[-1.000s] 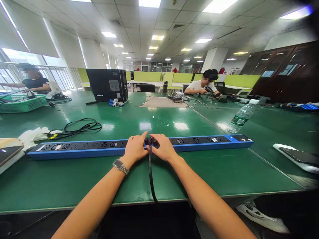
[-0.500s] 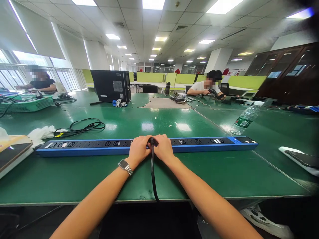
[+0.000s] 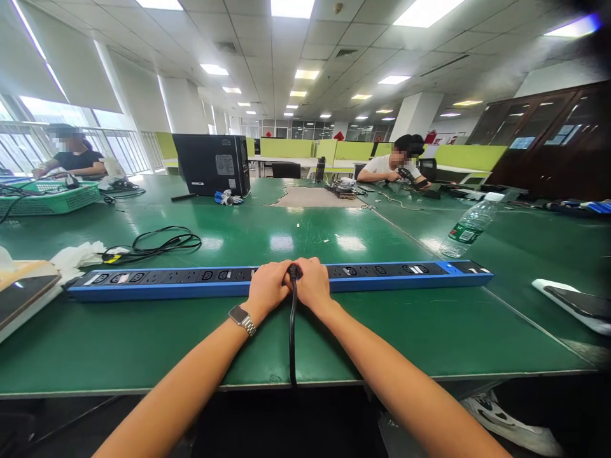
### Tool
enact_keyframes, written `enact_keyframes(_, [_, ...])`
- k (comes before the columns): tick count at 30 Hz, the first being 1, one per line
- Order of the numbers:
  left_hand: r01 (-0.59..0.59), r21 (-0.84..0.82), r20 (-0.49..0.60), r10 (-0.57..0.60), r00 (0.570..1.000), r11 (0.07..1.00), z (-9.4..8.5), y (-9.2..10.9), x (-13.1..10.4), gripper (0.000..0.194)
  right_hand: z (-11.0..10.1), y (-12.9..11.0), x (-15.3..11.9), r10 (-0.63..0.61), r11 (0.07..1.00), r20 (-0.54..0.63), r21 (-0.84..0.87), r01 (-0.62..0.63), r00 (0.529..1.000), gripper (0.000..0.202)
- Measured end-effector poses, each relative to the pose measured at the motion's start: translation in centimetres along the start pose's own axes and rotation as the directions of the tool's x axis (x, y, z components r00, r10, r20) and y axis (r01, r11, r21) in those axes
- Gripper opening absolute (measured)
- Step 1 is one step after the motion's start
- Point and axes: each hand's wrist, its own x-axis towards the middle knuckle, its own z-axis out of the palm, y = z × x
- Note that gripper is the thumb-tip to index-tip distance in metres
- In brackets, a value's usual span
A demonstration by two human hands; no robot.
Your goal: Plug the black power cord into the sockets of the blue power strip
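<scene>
A long blue power strip with black sockets lies crosswise on the green table. At its middle, my left hand and my right hand meet around a black plug. Both hands are closed, with fingers bent over the plug from either side. From the plug a thick black power cord runs down over the table's front edge. My fingers hide the plug's front end and the socket under it, so how far it sits in the strip cannot be seen. A watch is on my left wrist.
A coiled black cable lies behind the strip's left part. A water bottle stands behind its right end. Phones rest at both sides. Farther back are a computer case, a green basket and two people at work.
My hands stay on the plug at the strip's middle. The plug looks tilted slightly, and the cord's lower end has swung a little left.
</scene>
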Motion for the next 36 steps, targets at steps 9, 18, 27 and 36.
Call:
enact_keyframes(9, [0.064, 0.086, 0.041, -0.068, 0.997, 0.994, -0.1, 0.1, -0.1, 0.075, 0.4, -0.1, -0.2, 0.009, 0.997, -0.043, 0.071, -0.006, 0.999, 0.026])
enact_keyframes(18, [0.101, 0.103, 0.034, -0.105, 0.994, 0.99, -0.3, 0.4, 0.0, 0.084, -2.2, 4.0, 1.6, 0.319, 0.806, -0.316, 0.586, -0.081, 0.894, 0.04])
enact_keyframes(27, [0.094, 0.081, 0.009, -0.095, 0.995, 0.992, 0.0, 0.2, -0.1, 0.083, -4.0, 8.9, 0.7, 0.204, 0.927, -0.125, 0.343, -0.151, 0.971, 0.032])
enact_keyframes(36, [0.107, 0.076, 0.019, -0.109, 0.994, 0.991, 0.0, 0.2, -0.1, 0.079, -4.9, 11.4, 0.4, 0.118, 0.989, -0.066, 0.102, -0.11, 0.991, 0.034])
